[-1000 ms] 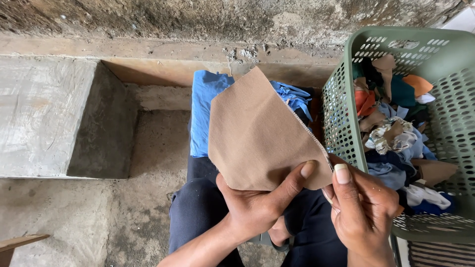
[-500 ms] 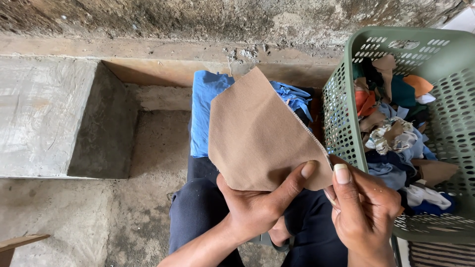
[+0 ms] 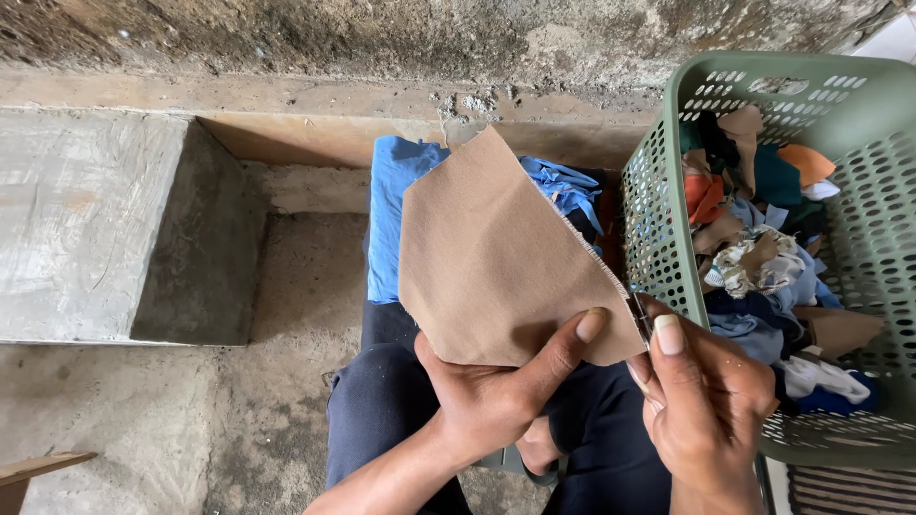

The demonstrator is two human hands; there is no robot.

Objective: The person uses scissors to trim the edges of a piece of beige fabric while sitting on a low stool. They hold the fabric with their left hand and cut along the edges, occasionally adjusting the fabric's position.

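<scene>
Two hands on one tan cloth piece [image 3: 491, 267], held up in the middle of the frame. Left hand [image 3: 496, 401] pinches its lower edge, thumb pressed across the front near the bottom right corner. Right hand [image 3: 711, 401] is curled shut around a thin metal tool [image 3: 639, 319], probably small scissors or a snipper, tip just touching the frayed right edge. Risk here: that left thumb sits very near the tool's tip, so a slip could nick it. The cloth hangs unsupported above the grip and could flop or twist off line. At the right of the frame, the green basket [image 3: 658, 238] of scraps crowds the right hand. Blue fabric [image 3: 391, 219] lies behind.
</scene>
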